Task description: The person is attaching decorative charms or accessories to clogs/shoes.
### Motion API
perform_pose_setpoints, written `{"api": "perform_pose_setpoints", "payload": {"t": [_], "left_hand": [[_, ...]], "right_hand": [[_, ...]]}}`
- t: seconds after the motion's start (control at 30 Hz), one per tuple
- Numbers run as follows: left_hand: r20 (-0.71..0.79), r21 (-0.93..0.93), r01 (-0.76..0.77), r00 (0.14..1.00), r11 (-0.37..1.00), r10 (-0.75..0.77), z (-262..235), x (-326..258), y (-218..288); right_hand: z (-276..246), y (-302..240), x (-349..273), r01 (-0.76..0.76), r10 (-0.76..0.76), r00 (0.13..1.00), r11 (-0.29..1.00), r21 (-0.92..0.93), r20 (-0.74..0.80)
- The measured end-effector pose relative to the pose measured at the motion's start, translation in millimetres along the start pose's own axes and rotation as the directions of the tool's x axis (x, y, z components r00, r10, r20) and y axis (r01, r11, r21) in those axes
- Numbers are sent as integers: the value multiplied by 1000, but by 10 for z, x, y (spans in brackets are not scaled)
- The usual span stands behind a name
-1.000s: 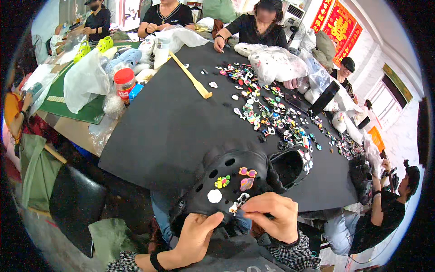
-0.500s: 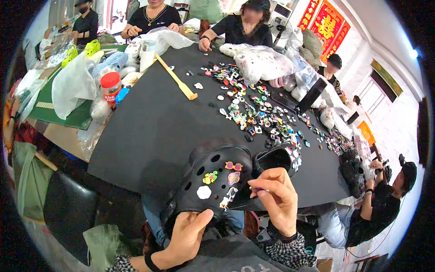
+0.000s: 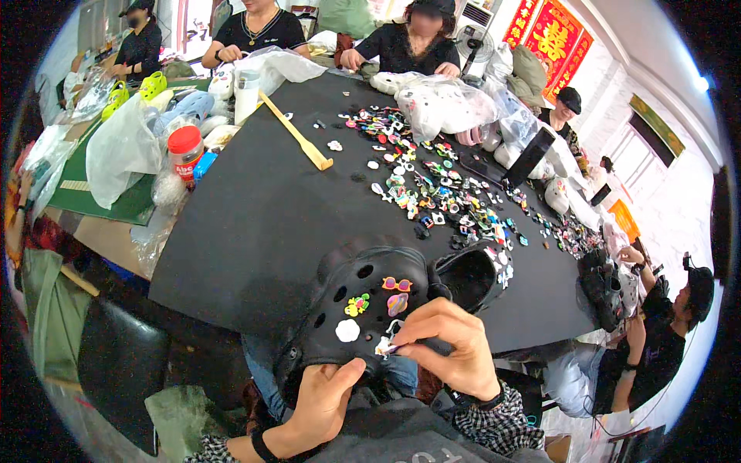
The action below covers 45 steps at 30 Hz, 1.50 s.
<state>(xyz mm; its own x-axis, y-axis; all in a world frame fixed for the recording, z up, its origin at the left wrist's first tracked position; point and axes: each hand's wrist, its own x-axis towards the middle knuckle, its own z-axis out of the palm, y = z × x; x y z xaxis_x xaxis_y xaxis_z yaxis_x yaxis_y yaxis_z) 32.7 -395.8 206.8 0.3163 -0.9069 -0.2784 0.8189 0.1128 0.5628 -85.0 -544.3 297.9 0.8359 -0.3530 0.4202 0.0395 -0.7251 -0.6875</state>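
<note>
Fingers of the right hand are pinched tight on a small white charm, pressing it against the top of the black clog. Down below, the left hand cups the toe end of that clog from underneath, thumb up over the edge, gripping it steady. The clog sits at the near edge of the black bench, its heel opening turned to the right. On its upper there is a white round charm, a green-and-yellow one, pink sunglasses and a pinkish oval piece. Further out across the bench, a long scatter of colourful charms runs off to the right. A wooden shoehorn-like stick lies at the far left, with a red-lidded jar and clear plastic bags beside the bench. Other people sit around the far side.
</note>
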Motion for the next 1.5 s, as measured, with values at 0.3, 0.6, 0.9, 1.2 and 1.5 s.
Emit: {"api": "perform_pose_setpoints", "payload": {"t": [0.3, 0.6, 0.9, 1.2, 1.5], "left_hand": [[24, -69, -58, 998, 996, 60, 73, -28, -5], [39, -63, -115, 992, 991, 118, 96, -18, -34], [54, 42, -129, 990, 991, 127, 68, -25, -117], [102, 78, -171, 981, 982, 163, 47, -6, -98], [104, 180, -183, 981, 967, 166, 19, 5, -81]], "right_hand": [[161, -47, 102, 66, -55, 996, 979, -191, 64], [22, -70, 251, 173, -105, 970, 932, -318, 220], [-8, -49, 244, 188, -115, 958, 944, -271, 263], [51, -122, 297, 264, -145, 939, 885, -384, 311], [4, -100, 500, 463, -194, 813, 787, -408, 549]]}}
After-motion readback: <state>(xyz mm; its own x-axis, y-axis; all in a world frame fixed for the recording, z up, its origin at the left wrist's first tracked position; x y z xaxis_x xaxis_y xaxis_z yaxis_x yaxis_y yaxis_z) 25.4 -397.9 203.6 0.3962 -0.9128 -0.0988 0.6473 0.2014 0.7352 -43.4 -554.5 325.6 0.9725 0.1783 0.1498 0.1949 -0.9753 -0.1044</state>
